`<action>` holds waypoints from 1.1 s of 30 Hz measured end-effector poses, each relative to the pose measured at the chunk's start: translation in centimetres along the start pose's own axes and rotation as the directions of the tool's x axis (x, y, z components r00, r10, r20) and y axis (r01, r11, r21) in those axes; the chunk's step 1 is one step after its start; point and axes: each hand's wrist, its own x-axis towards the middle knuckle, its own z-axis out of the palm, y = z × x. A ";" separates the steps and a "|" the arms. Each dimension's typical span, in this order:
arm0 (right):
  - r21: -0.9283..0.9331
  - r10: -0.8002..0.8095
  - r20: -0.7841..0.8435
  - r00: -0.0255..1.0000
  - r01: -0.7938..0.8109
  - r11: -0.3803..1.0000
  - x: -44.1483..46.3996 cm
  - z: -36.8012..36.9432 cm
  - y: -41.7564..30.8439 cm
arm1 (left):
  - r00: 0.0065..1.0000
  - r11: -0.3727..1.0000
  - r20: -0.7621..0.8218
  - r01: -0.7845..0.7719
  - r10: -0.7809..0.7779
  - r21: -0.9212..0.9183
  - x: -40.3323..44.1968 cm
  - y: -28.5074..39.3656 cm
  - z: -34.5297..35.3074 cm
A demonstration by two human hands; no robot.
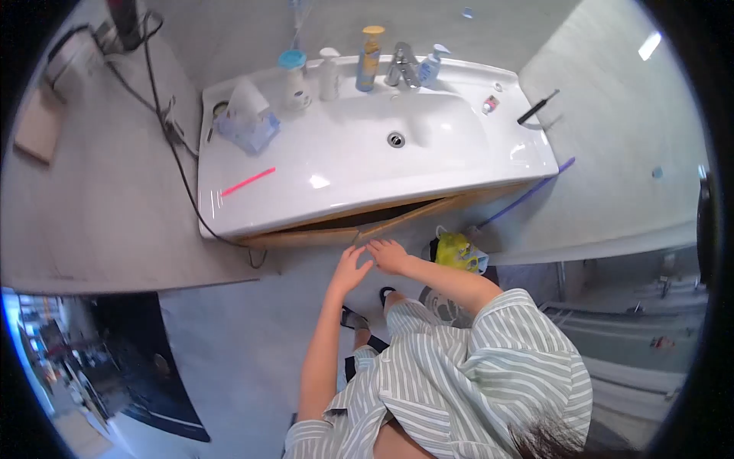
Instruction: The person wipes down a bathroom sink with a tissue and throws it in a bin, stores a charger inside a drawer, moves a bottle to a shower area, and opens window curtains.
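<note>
Below the front of the white washbasin [306, 195], two wooden cabinet doors, the left door [306, 239] and the right door [451, 203], stand ajar with a dark gap above them. My left hand [351, 271] is just in front of where the doors meet, its fingers stretched out and the thumb apart. Close beside it, my right hand [388, 256] has its fingers extended towards the left. Neither hand holds anything that I can see. Whether the fingertips touch the door edges I cannot tell.
Along the basin's back stand several pump bottles, among them a yellow-and-blue bottle [368, 61], and a chrome faucet [402, 67]. A tissue pack [249, 122] and a pink strip [248, 182] lie at left. A black cable [172, 145] hangs there. A yellow bag [455, 251] is lower right.
</note>
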 end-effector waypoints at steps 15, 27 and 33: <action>0.676 0.118 -0.257 0.959 0.091 0.731 -12.9 -23.0 11.5 | 0.995 0.996 -0.048 -0.086 0.085 -0.025 0.1 10.4 -8.8; 0.748 -0.065 -0.246 0.967 0.232 0.622 3.7 -29.4 21.4 | 0.525 0.760 -0.796 0.372 0.302 0.534 22.3 18.1 -18.9; 0.721 -0.182 -0.230 0.956 0.293 0.628 6.2 -29.0 19.5 | 0.380 0.977 -0.909 0.188 -0.171 -0.105 28.4 2.2 -32.2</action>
